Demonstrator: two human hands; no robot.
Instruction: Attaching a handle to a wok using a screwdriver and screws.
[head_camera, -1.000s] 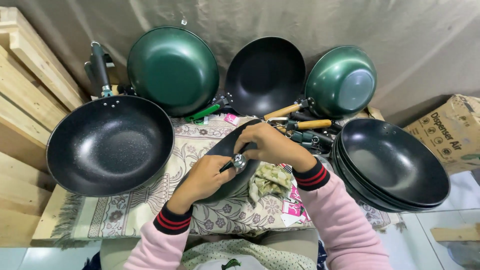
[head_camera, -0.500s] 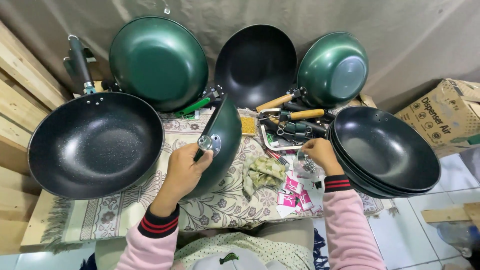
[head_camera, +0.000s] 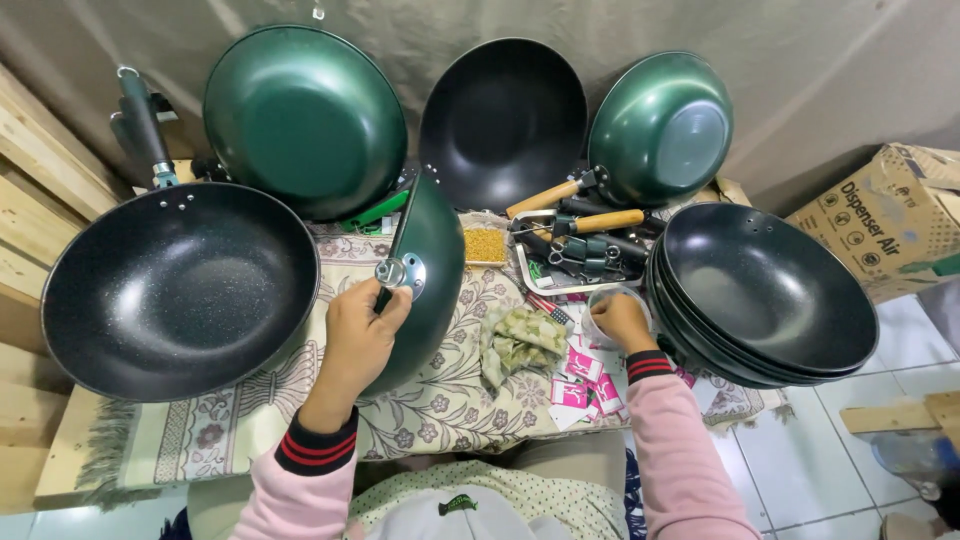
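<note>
My left hand (head_camera: 362, 335) grips the metal handle bracket (head_camera: 400, 270) of a green wok (head_camera: 435, 262), which stands on its edge on the patterned mat (head_camera: 230, 430). To its right, my right hand (head_camera: 622, 320) curls over a small clear cup (head_camera: 600, 298) beside a tray of metal fittings (head_camera: 570, 255). A crumpled green patterned cloth (head_camera: 520, 338) and several pink sachets (head_camera: 580, 375) lie between my hands.
A large black wok (head_camera: 180, 290) sits at the left. A stack of black woks (head_camera: 765, 290) stands at the right. Two green woks (head_camera: 300, 120) (head_camera: 660, 125) and a black wok (head_camera: 500, 120) lean on the back wall. Wooden handles (head_camera: 585, 222), a cardboard box (head_camera: 890, 225) and planks (head_camera: 30, 200) lie around.
My left hand has tipped the green wok up on its edge and shifted it left. My right hand let go of the wok and moved right to the clear cup.
</note>
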